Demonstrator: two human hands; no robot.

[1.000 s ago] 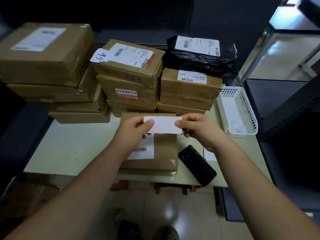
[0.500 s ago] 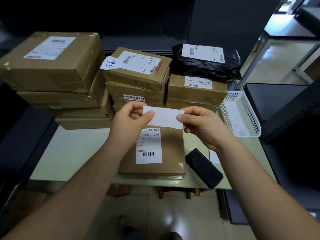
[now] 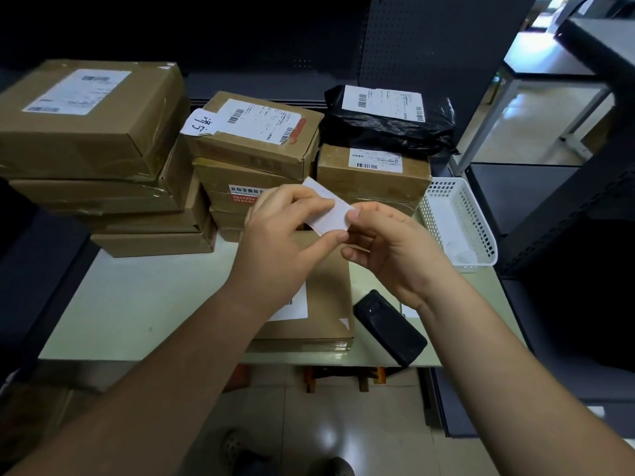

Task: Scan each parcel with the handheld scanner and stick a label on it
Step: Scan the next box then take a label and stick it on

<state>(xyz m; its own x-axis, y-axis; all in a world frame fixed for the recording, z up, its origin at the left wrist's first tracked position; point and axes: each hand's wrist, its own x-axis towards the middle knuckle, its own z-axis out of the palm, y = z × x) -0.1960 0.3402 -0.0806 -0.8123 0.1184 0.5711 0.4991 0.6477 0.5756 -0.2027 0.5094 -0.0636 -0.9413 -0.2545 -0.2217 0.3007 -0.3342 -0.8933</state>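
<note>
Between the two hands, raised clear of the cardboard below: one plain white label (image 3: 332,217), tilted.

- Left hand (image 3: 285,231): thumb and fingers curled on the label's left end, pinching it.
- Right hand (image 3: 388,249): thumb and fingertip pinching the label's right corner, remaining fingers curled beneath.
- Directly under both hands: flat brown parcel (image 3: 330,290), lying on the pale worktop (image 3: 137,304) at its near edge. Its printed shipping slip is partly hidden by the left wrist.
- Just right of that parcel, below the right wrist: black handheld scanner (image 3: 390,328), lying flat and slanted, touched by neither hand.
- Beyond the left hand: tall stack of brown boxes (image 3: 92,139), slip on the top one.
- Beyond both hands: middle stack (image 3: 254,142), topped by a box with a barcode slip and a handwritten tag.
- Beyond the right hand: brown box (image 3: 374,176) carrying a black plastic mailer (image 3: 388,128), both with barcode slips.
- Right of the right hand: white perforated basket (image 3: 481,231) on the worktop, white sheet inside.
</note>
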